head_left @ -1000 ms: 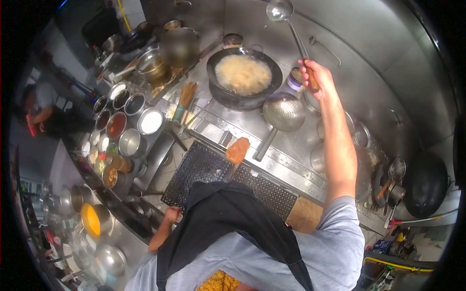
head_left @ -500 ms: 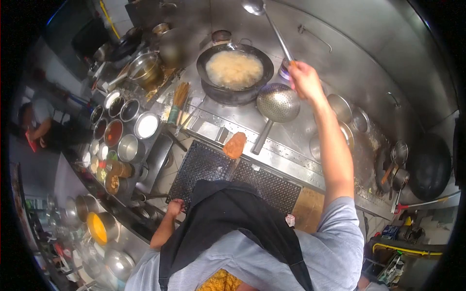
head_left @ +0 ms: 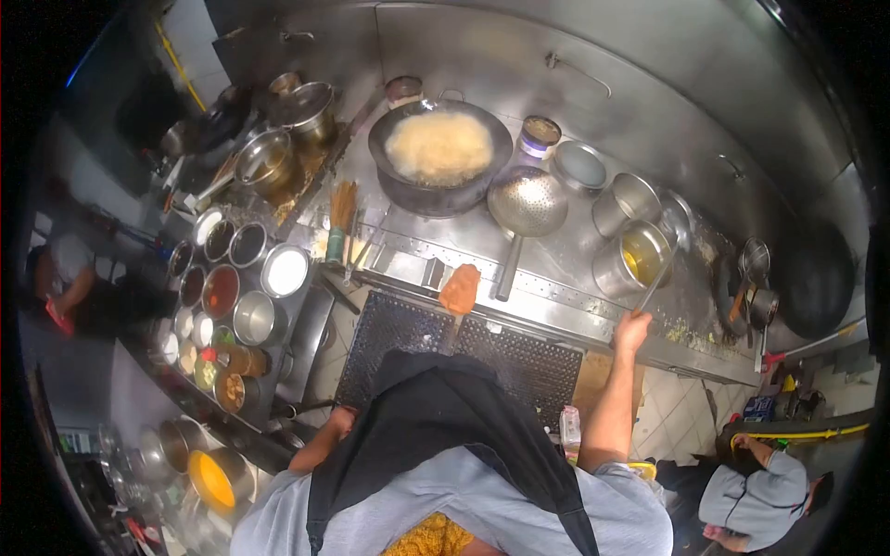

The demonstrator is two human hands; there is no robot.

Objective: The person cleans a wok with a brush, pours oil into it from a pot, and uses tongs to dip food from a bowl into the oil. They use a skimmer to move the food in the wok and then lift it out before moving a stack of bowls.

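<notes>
My right hand (head_left: 632, 332) is closed around the handle of a ladle (head_left: 656, 283). The bowl end of the ladle dips into a metal pot (head_left: 612, 269) with yellow liquid at the right of the counter. Low at my left side, beside the black apron, is my left hand (head_left: 343, 422); its fingers are too dark and small to make out. Pale, foaming contents (head_left: 440, 148) fill much of the black wok (head_left: 436, 196) on the stove. Right of the wok lies a perforated strainer (head_left: 527, 201), its handle toward me.
Several sauce and seasoning containers (head_left: 221, 289) stand at left, near a bamboo brush (head_left: 342, 208). An orange cloth (head_left: 460, 289) hangs at the counter's front edge. Other pots (head_left: 626, 202) stand at right. One person (head_left: 756, 491) is at lower right, another (head_left: 69, 278) at far left.
My right hand has swung down and right, bringing the ladle from raised above the counter into the pot of yellow liquid. A person has come into view at lower right.
</notes>
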